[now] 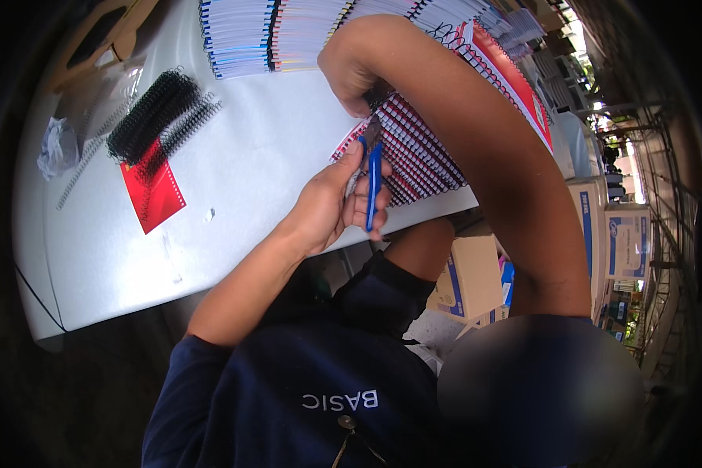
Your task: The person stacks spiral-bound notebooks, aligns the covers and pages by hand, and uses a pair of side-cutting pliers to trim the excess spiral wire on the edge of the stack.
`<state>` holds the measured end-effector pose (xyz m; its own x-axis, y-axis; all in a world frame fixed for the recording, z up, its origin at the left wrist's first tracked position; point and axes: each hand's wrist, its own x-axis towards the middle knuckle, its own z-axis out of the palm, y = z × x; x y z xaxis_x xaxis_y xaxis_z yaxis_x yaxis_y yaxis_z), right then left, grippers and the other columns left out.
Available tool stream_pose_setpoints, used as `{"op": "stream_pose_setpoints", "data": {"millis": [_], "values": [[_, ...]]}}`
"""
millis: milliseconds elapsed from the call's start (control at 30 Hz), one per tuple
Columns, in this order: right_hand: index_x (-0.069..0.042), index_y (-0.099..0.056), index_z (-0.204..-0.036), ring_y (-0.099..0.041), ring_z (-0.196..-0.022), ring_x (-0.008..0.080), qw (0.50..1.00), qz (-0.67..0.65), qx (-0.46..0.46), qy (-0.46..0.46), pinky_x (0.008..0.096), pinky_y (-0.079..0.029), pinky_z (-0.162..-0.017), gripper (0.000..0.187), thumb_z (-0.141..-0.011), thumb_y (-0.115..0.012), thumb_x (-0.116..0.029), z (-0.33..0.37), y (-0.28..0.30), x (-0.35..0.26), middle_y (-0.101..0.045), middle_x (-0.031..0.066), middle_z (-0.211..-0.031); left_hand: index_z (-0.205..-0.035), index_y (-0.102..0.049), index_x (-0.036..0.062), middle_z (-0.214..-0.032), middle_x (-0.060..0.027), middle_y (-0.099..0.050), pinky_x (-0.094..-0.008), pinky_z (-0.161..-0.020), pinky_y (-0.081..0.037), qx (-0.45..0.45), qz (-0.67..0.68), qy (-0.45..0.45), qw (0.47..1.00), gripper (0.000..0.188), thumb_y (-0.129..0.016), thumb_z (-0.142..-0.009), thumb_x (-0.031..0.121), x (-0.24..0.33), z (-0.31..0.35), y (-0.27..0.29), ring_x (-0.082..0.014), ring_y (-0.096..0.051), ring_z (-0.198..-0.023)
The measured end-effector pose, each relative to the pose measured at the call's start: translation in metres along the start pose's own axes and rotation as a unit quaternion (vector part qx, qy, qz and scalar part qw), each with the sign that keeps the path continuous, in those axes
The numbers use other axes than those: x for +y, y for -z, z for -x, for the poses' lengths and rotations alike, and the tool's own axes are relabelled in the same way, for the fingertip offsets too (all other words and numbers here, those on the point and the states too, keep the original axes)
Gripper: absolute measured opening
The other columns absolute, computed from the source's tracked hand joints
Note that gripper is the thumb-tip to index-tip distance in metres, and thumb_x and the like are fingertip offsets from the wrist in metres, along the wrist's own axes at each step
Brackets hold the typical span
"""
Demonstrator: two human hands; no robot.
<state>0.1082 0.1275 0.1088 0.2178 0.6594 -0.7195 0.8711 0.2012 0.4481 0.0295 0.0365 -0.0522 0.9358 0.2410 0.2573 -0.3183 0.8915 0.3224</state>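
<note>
My left hand (331,199) is closed round the blue handles of a pair of pliers (374,183). The metal jaws point away from me, at the corner of a stack of spiral-bound notebooks (421,152) with red and white edges and dark coils. Over the far side of that stack bends my right arm, and my right hand (351,66) curls down close to the plier tips. Its fingers are closed and partly hidden, beside a dark bit at the stack's corner; what they grip does not show clearly.
Loose black binding coils (156,117) lie on the white table (249,156) at left, over a red cover sheet (156,203), near crumpled paper (58,148). Rows of bound books (238,39) and a red notebook (515,86) line the far side. Cardboard boxes (476,277) stand at right.
</note>
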Motion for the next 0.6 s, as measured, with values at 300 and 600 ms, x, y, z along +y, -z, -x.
{"op": "stream_pose_setpoints", "data": {"millis": [300, 600], "values": [[-0.004, -0.068, -0.101, -0.065, -0.087, 0.0254, 0.999, 0.028, 0.037, 0.026, 0.0394, -0.050, -0.073, 0.031, -0.072, -0.073, -0.012, -0.003, -0.004, 0.005, -0.066, 0.0142, -0.101, -0.111, -0.046, 0.0040, -0.077, -0.0104, -0.054, -0.0332, -0.057, -0.049, 0.270, -0.073, 0.012, 0.960, 0.052, -0.023, -0.097, 0.048, 0.000, -0.013, -0.049, -0.0207, -0.056, -0.064], [-0.007, -0.067, -0.101, -0.061, -0.096, 0.0252, 0.989, 0.031, -0.141, -0.011, 0.0386, -0.044, -0.086, 0.029, -0.077, -0.060, -0.021, -0.003, 0.013, 0.017, -0.063, 0.0133, -0.111, -0.110, -0.047, 0.0040, -0.077, -0.0102, -0.054, -0.0320, -0.057, -0.049, 0.257, -0.120, 0.007, 0.959, 0.052, -0.024, -0.097, 0.049, 0.000, -0.011, -0.055, -0.0206, -0.057, -0.065]]}}
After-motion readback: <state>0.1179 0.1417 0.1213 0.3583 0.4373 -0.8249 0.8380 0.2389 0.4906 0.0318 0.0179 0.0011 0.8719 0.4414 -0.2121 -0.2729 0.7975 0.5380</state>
